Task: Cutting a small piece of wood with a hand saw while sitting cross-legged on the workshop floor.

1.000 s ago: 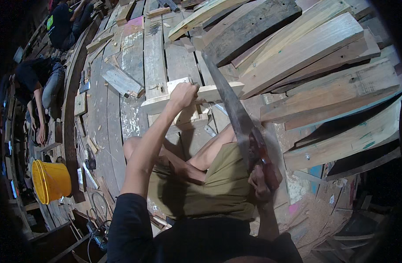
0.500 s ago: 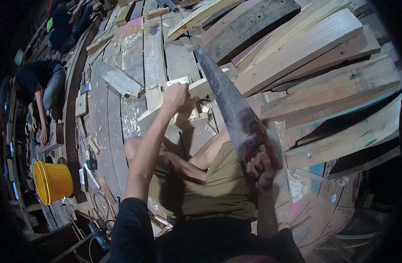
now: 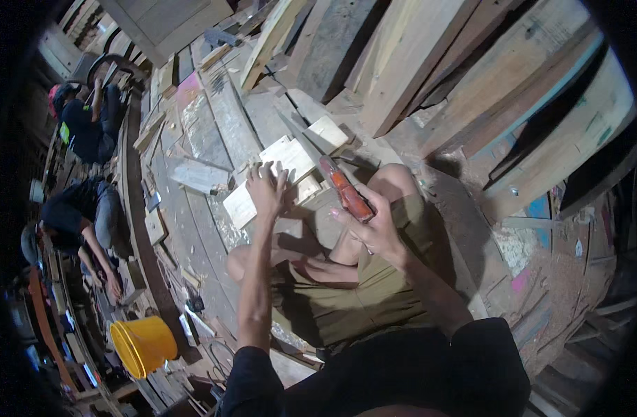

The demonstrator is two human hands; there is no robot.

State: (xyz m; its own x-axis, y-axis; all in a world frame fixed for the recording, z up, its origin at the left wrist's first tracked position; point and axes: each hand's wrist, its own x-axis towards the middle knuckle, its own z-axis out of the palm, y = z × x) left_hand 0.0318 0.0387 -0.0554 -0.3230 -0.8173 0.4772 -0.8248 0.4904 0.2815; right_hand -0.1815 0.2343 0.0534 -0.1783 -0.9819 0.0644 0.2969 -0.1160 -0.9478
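Note:
A pale wooden board (image 3: 288, 158) lies in front of my crossed legs, propped on small wood blocks (image 3: 307, 187). My left hand (image 3: 267, 187) rests on the board's near side, its fingers spread and bent. In my right hand (image 3: 382, 226) is a handsaw, gripped by its red-orange handle (image 3: 346, 190). The saw's grey blade (image 3: 301, 134) points away from me and lies edge-on across the board, near its right end piece (image 3: 329, 132). Whether the teeth are in a cut, I cannot tell.
Thick planks (image 3: 430, 55) lean in a row at the right. A loose short plank (image 3: 197, 175) lies on the board floor, left. A yellow bucket (image 3: 143, 345) stands lower left. Two people, one bending (image 3: 78, 215), one seated (image 3: 89, 121), are at the far left.
The saw has swung from raised at the right down onto the board. My left hand has loosened from a fist to spread fingers. The view has turned, shifting the surroundings.

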